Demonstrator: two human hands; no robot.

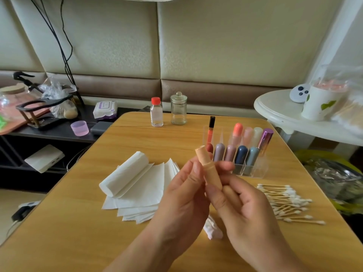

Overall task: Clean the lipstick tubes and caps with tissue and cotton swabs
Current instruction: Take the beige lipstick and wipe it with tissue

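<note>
A peach lipstick tube (pixel 209 169) is held tilted above the desk (pixel 78 222), gripped by both hands: left hand (pixel 182 201) and right hand (pixel 241 205) curl around it. Behind it, a clear acrylic organizer (pixel 253 167) holds upright lipsticks (pixel 241 154) and one lip gloss (pixel 211 128). Cotton swabs (pixel 286 201) lie heaped near the right edge. Tissue sheets (pixel 141 195) and a tissue roll (pixel 125 173) lie left. A crumpled tissue (pixel 213 229) lies under the wrists. A red-capped bottle (pixel 156 112) and glass jar (pixel 178 108) stand at the far edge.
</note>
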